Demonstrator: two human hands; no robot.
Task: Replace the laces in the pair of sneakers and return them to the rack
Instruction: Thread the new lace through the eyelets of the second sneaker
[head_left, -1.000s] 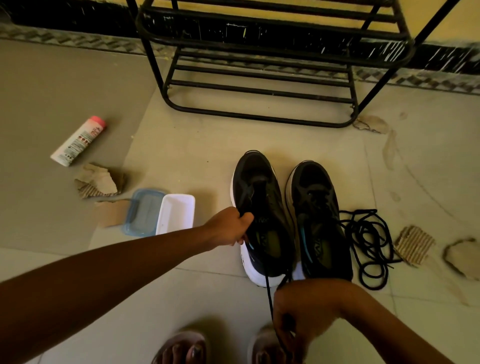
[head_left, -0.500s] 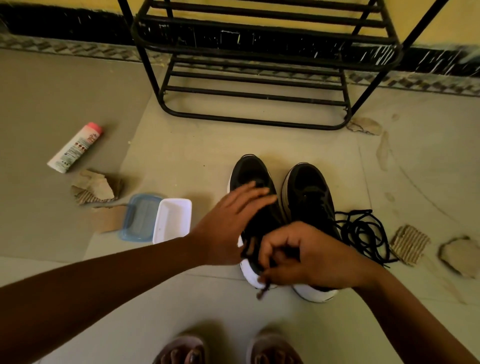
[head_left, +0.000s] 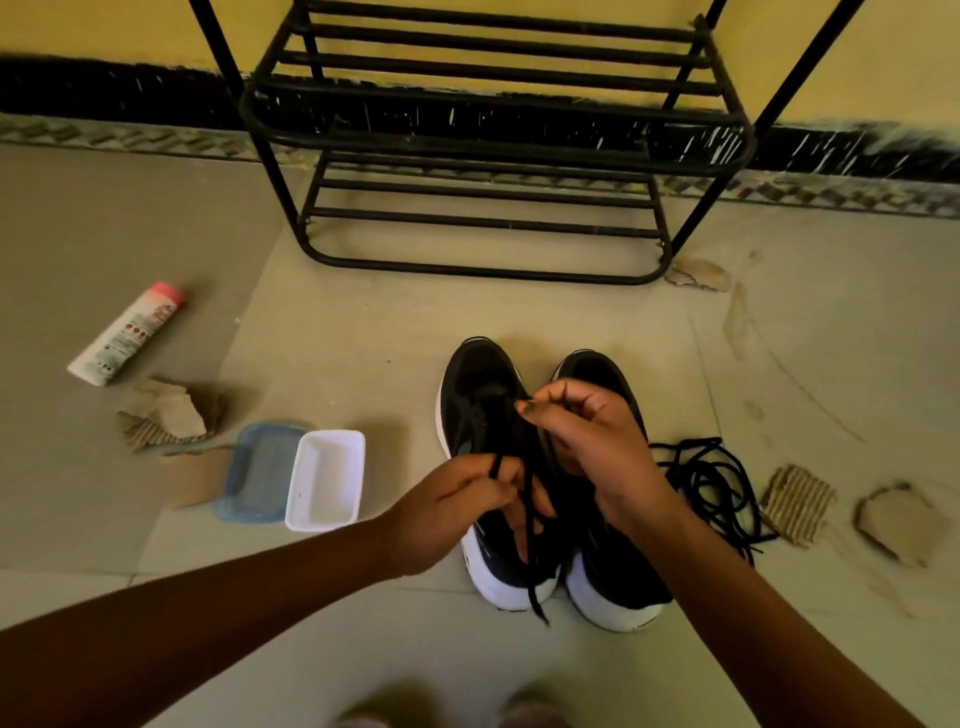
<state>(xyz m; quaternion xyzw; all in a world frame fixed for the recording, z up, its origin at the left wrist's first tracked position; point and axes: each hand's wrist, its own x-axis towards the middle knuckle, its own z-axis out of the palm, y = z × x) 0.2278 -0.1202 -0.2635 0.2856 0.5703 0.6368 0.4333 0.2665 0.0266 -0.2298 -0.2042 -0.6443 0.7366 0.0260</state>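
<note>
Sneakers (head_left: 618, 584) are sitting side by side on the floor (head_left: 363, 332), touching, toes pointing far toward the rack (head_left: 493, 148) and white heels near. They are sitting well apart from the rack, not on it. Left hand (head_left: 457, 512) is hovering over the near half of the left sneaker (head_left: 478, 395), its thumb and fingers pinching one end of a black lace (head_left: 530, 519), with the tip sticking up out of the pinch. Right hand (head_left: 587, 436) is hovering farther off, over the seam between the two shoes, with fingers curled and thumb and forefinger pinching a strand of the lace. From there the strand is hanging down across the left sneaker, its free end trailing past the white heel. Whether the lace is passing through any eyelet cannot be told, as that area is too dark. Loose laces (head_left: 711, 483) are lying in a tangle on the floor just right of the pair. A white tray (head_left: 332, 434) and a blue lid (head_left: 254, 467) are lying touching each other, left of the pair. A tube (head_left: 127, 335) with a pink cap is lying far left. Cardboard scraps (head_left: 797, 501) are lying on both sides.
</note>
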